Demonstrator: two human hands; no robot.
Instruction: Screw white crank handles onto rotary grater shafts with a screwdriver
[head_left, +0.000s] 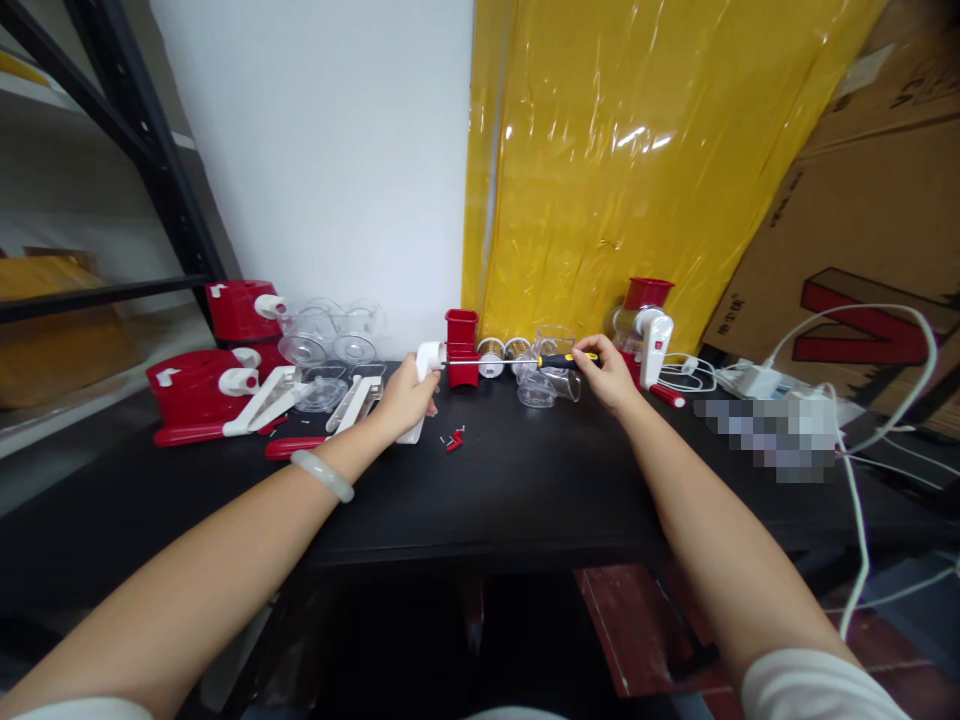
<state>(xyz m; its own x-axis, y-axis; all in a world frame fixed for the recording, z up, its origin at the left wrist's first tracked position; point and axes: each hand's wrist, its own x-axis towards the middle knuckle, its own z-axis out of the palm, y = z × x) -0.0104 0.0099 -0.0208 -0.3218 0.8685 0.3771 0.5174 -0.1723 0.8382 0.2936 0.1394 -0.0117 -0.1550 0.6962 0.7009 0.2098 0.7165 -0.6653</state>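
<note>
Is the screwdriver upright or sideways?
The screwdriver is sideways: the right hand holds it, and its shaft runs level toward the white part in the left hand.

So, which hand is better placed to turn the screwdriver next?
Right, I'd say: the right hand holds the screwdriver by its handle, while the left hand grips the white part at the tip end.

Workshop-like place | black bench (510,500) | metal shelving (142,140) | screwdriver (568,360) | large carton (847,200)
</note>
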